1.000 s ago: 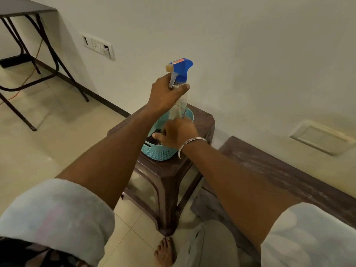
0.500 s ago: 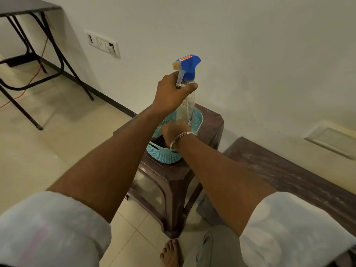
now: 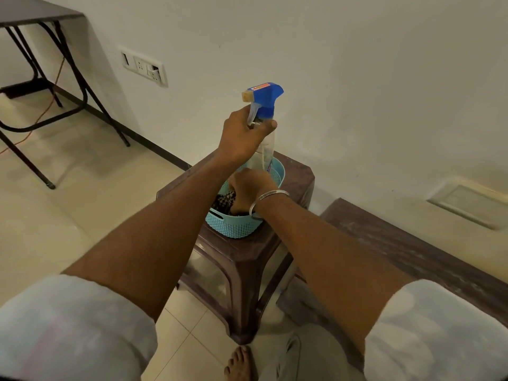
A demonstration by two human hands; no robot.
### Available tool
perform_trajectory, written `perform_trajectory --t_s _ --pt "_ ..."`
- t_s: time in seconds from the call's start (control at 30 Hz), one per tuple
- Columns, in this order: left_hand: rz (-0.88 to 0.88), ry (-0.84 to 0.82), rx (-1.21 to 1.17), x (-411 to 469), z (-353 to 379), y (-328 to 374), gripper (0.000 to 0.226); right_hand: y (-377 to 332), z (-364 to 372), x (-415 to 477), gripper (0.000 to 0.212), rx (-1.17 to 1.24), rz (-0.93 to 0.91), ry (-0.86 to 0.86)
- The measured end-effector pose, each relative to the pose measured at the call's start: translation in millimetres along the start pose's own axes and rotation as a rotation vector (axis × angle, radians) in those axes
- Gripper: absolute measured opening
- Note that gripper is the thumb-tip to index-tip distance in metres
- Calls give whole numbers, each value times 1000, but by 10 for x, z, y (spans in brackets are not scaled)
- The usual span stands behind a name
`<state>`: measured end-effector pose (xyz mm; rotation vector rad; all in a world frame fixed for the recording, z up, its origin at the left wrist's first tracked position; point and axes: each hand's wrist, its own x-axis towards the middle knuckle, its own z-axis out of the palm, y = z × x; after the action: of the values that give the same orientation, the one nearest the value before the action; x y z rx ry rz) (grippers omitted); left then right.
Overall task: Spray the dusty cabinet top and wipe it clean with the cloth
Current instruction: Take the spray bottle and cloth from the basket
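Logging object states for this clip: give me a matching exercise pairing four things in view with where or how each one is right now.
Things:
1. spray bottle
2. cloth
3. basket
4. cabinet top

States:
A. standing on the brown stool
B. dusty, nothing on it yet
C. held by its neck in the left hand
D. lying in the basket under the right hand

Pairs: 1-C, 2-D, 3-A, 4-B
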<state>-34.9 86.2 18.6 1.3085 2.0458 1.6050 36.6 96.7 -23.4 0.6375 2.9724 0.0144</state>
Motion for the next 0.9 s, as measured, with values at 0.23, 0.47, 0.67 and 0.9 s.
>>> perform_trajectory --t_s 0.23,0.47,0.67,0.9 --pt "28 78 -72 58 -1 402 33 155 -277 -237 45 402 183 141" --pt "113 141 -97 156 -62 896 26 591 -478 -747 40 1099 412 239" --pt "221 55 -189 89 175 1352 19 1169 -382 -1391 31 1927 674 387" --pt "205 -110 -300 -277 886 1548 21 1727 -184 -2253 33 2348 804 535"
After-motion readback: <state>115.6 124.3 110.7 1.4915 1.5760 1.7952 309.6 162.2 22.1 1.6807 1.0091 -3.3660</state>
